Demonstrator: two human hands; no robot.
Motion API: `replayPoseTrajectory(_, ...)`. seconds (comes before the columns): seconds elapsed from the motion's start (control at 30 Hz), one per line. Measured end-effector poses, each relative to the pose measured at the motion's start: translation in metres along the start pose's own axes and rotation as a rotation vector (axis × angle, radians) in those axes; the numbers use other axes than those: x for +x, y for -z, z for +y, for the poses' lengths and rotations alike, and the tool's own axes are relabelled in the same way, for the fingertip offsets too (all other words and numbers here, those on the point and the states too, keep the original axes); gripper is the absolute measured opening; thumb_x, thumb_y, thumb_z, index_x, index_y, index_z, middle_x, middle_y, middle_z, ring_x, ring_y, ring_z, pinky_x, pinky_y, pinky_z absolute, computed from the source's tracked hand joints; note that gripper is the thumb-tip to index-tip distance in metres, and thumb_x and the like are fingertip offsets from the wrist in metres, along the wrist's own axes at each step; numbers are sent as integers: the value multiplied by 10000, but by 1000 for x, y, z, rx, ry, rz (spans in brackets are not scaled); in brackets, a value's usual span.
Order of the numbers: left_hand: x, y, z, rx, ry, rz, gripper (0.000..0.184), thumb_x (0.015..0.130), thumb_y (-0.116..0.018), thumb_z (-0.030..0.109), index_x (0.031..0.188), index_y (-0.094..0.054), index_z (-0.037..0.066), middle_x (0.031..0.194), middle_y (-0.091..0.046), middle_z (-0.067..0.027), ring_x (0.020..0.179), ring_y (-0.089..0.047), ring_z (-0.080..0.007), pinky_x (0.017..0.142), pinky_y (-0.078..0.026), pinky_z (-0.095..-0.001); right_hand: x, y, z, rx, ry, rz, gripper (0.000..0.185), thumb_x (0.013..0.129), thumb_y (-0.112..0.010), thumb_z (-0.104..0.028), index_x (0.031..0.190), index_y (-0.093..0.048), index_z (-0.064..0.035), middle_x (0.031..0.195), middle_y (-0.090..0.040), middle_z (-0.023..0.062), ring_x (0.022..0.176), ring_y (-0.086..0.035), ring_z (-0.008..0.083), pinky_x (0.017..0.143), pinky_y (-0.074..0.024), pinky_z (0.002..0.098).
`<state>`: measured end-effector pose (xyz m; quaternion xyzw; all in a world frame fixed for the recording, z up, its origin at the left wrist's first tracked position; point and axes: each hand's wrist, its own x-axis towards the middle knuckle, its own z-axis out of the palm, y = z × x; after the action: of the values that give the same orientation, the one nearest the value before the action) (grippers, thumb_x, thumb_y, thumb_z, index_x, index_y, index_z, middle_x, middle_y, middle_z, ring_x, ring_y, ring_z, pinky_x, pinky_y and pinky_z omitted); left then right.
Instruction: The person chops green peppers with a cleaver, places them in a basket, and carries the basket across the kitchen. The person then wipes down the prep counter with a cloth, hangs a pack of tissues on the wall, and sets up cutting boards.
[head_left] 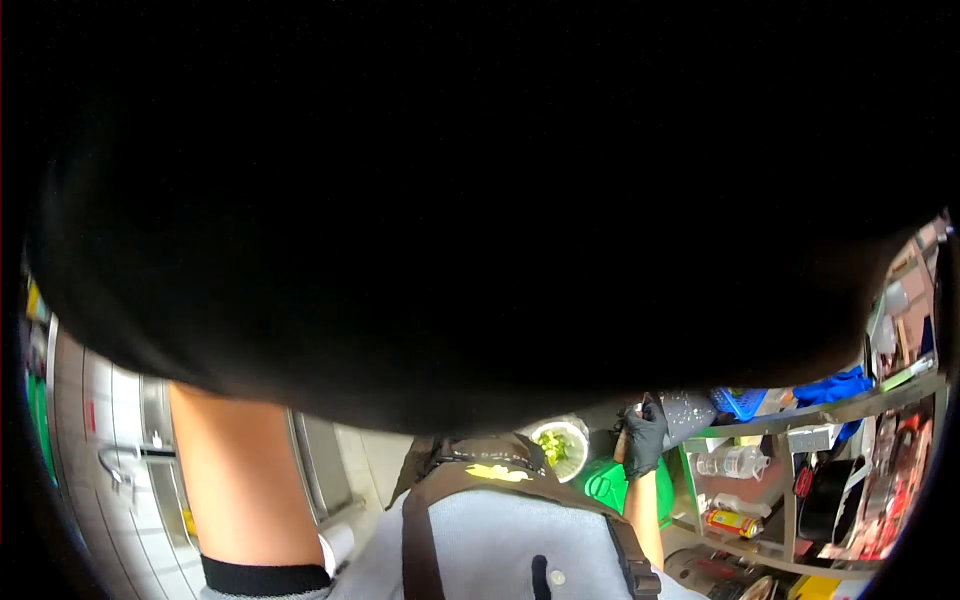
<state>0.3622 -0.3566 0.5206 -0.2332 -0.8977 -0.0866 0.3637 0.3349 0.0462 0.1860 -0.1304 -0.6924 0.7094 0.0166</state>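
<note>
A black, out-of-focus shape covers the upper and middle part of the view. My left forearm rises at the left into this dark area, and the hand itself is hidden. In a black glove, my right hand (pixel 645 437) is closed around something small that I cannot make out. It is over a green container (pixel 606 484). To the left of that hand, a white bucket (pixel 583 462) holds light green leafy pieces (pixel 554 446). A dark apron (pixel 560 489) with a yellow-green mark covers my grey shirt.
At the right, shelving (pixel 684 486) holds a clear plastic bottle (pixel 734 462), a yellow and red can (pixel 733 523) and a black pan (pixel 826 500). A blue basket (pixel 739 403) and blue cloth (pixel 832 387) lie above. A metal faucet (pixel 117 466) is at the left.
</note>
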Motion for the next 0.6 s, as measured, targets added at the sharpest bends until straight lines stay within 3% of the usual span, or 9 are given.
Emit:
replayPoseTrajectory(0.07, 31, -32, -2, -77, -80, -55, 488, 638, -739, 136, 1101, -590, 99, 894, -583, -63, 814, -549, -188, 715, -454, -307, 13, -5, -4, -146, 47, -3, 53, 752, -558, 17, 790, -548, -17, 615, -535, 31, 491, -485, 102, 451, -396, 235)
replayPoseTrajectory(0.13, 65, -59, -8, -178, -156, -121, 490, 640, -740, 140, 1104, -589, 97, 896, -584, -64, 814, -549, -186, 717, -453, -305, 21, -15, -16, -104, -90, 42, 45, 751, -558, 24, 785, -553, -6, 614, -539, 35, 504, -505, 106, 454, -400, 245)
replayPoseTrajectory(0.2, 92, -91, -7, -286, -254, -188, 491, 643, -742, 143, 1106, -588, 94, 897, -586, -64, 814, -549, -184, 720, -453, -303, 27, -19, -14, -4, -11, 22, 31, 756, -563, 13, 780, -554, -4, 622, -545, 38, 506, -508, 104, 454, -400, 248)
replayPoseTrajectory(0.27, 118, -123, -2, -405, -369, -258, 492, 645, -744, 146, 1108, -586, 91, 899, -587, -65, 815, -549, -182, 722, -452, -301, 32, -24, -7, -145, -127, 78, 19, 765, -560, 6, 782, -553, 1, 629, -549, 40, 505, -508, 104, 459, -404, 250)
replayPoseTrajectory(0.37, 164, -166, 0, -579, -554, -338, 494, 649, -747, 152, 1111, -585, 87, 902, -589, -66, 815, -549, -179, 726, -451, -298, 33, -36, 3, -195, 38, 225, 50, 762, -594, -20, 783, -558, 7, 630, -555, 38, 512, -518, 105, 472, -416, 247)
replayPoseTrajectory(0.5, 229, -229, -2, -785, -770, -475, 497, 654, -750, 158, 1116, -582, 82, 906, -592, -67, 815, -549, -174, 731, -450, -293, 50, -28, 46, -35, -155, 413, 107, 749, -619, -40, 832, -565, 0, 637, -556, 43, 489, -511, 110, 452, -415, 248)
replayPoseTrajectory(0.53, 248, -248, -4, -850, -782, -543, 498, 655, -751, 160, 1117, -582, 80, 907, -593, -67, 816, -549, -173, 732, -449, -292, 53, -32, 37, -12, -188, 472, 143, 750, -615, -32, 883, -570, -4, 639, -551, 38, 475, -505, 111, 437, -406, 243)
replayPoseTrajectory(0.57, 254, -238, -21, -773, -760, -594, 483, 657, -728, 77, 1119, -586, 91, 879, -581, -56, 798, -539, -151, 719, -449, -284, 36, -54, 7, 23, -207, 533, 114, 745, -615, -33, 844, -567, -3, 647, -555, 42, 495, -519, 120, 450, -414, 245)
replayPoseTrajectory(0.6, 252, -284, -37, -915, -672, -692, 460, 675, -697, 28, 1118, -586, 84, 841, -575, -50, 775, -538, -143, 702, -450, -286, 34, -63, 5, 77, -201, 624, 103, 739, -619, -38, 821, -567, -3, 635, -547, 37, 499, -511, 114, 450, -409, 248)
